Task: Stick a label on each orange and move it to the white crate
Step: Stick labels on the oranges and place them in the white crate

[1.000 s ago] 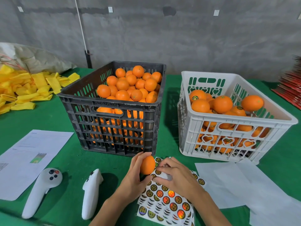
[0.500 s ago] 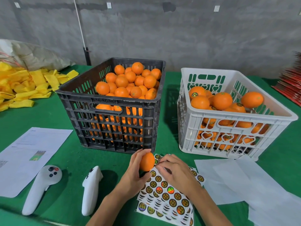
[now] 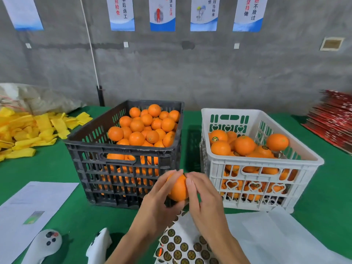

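Orange fruit in hand: you hold one round orange [image 3: 178,189] between both hands, raised above the table in front of the gap between the two crates.
Left hand: your left hand [image 3: 156,202] cups the orange from the left and below, fingers curled round it, thumb under the fruit.
Right hand: your right hand [image 3: 203,199] lies against the orange's right side, fingers nearly straight and pressed to the peel; whether a label sits under the fingertips cannot be told.
Black slotted plastic crate: the black crate [image 3: 122,168] stands left of centre, heaped with unlabelled oranges above its rim.
White plastic crate with heart cut-outs: the white crate [image 3: 266,168] stands just to the right of the black one, part filled with oranges, some showing a small round label.
Sheet of round gold-and-black labels: the label sheet [image 3: 182,248] lies on the table under your wrists, partly hidden by your right forearm.
Green cloth table: the table [image 3: 47,168] carries all of it.
Printed white paper: a printed sheet [image 3: 28,206] lies at the left edge.
White handheld controllers: two controllers [image 3: 45,244] rest at the near left.
Yellow foam sleeves: a pile of foam sleeves [image 3: 28,130] sits at far left.
White backing papers: loose papers [image 3: 276,237] lie at the near right.
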`<state>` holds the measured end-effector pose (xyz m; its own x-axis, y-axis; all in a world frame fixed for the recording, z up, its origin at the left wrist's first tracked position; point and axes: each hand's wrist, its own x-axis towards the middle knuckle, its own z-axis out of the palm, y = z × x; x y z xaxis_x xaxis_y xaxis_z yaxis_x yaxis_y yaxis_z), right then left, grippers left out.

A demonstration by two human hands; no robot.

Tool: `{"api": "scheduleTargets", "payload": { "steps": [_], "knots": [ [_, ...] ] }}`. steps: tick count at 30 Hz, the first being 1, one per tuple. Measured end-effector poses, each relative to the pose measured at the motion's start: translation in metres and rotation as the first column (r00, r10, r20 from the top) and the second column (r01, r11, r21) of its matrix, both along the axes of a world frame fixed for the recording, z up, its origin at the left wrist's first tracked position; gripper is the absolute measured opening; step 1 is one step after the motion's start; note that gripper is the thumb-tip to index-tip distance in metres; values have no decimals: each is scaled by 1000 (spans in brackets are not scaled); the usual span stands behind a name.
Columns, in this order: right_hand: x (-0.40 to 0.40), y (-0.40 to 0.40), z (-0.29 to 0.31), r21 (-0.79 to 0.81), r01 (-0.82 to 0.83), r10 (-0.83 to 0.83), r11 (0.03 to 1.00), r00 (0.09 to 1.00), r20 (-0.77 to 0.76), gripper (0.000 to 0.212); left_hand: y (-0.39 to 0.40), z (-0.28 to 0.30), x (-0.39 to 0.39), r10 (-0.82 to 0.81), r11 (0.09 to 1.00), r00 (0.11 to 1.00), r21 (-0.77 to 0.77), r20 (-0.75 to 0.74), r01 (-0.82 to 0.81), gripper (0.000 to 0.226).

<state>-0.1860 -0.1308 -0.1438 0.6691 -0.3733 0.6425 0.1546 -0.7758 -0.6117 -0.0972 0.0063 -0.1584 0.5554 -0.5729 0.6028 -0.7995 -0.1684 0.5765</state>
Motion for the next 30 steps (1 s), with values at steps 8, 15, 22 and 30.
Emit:
{"api": "scheduleTargets", "payload": {
  "steps": [8,15,22,30],
  "knots": [
    [4,-78,95,-108,272,-272,956,962,12,69,-113,114,12,-56,998,973,-18,226,62,70],
    [22,-159,138,-361,536,-605,763,789,-106,65,-212,167,25,-56,951,942,305,331,-51,73],
    [74,-116,145,-325,363,-380,874,925,11,63,-141,182,86,159,908,907,304,391,-290,75],
    [178,-19,138,-264,-40,-2,964,988,-156,83,13,166,180,440,551,873,704,211,-447,82]
  ]
}}
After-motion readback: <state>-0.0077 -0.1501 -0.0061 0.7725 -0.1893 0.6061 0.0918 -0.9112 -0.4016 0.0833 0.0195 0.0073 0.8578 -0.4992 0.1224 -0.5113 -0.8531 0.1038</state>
